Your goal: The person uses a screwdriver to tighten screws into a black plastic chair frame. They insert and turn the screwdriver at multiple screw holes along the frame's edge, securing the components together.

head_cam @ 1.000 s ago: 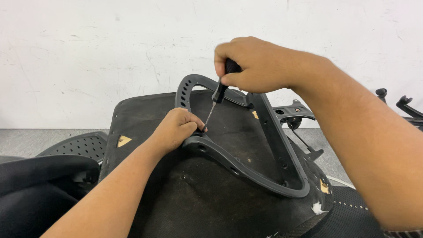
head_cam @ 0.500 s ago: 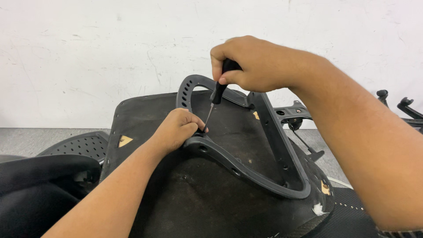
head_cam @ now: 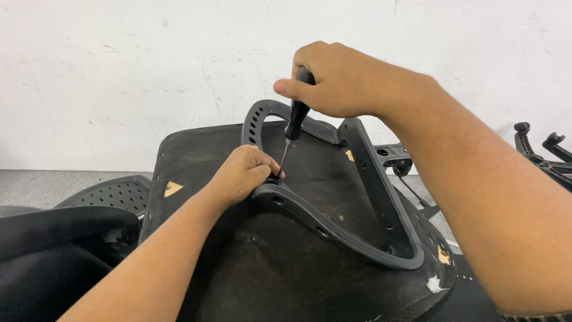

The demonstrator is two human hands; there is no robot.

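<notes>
From the head camera I see my right hand (head_cam: pixel 342 80) closed in a full fist around the black handle of a slim screwdriver with a thin steel shaft (head_cam: pixel 293 122), held nearly upright and leaning slightly. Its tip comes down at a screw point on the left limb of a dark grey, loop-shaped plastic frame (head_cam: pixel 333 229), which lies on the upturned underside of a black fabric-covered seat pan (head_cam: pixel 262 280). My left hand (head_cam: pixel 244 173) is curled tight at that same spot, fingertips pinched around the base of the shaft, touching the frame; whether it holds a loose screw I cannot tell, since the fingers hide it.

As for progress, I judge the work to be midway: the screwdriver is engaged at this one fixing, and several other holes along the frame's near limb (head_cam: pixel 322 232) look open, with no screw heads that I can make out. Whether the screw goes in or out the picture does not show.

Around it: a black perforated plastic panel (head_cam: pixel 113 194) just left of the seat, a dark curved chair shell (head_cam: pixel 53 238) at lower left, black chair-base arms with caster stubs (head_cam: pixel 545 152) at far right, and a white scuffed wall (head_cam: pixel 119 71) behind. Nothing blocks the screwdriver; my own left fingers crowd the tip most.
</notes>
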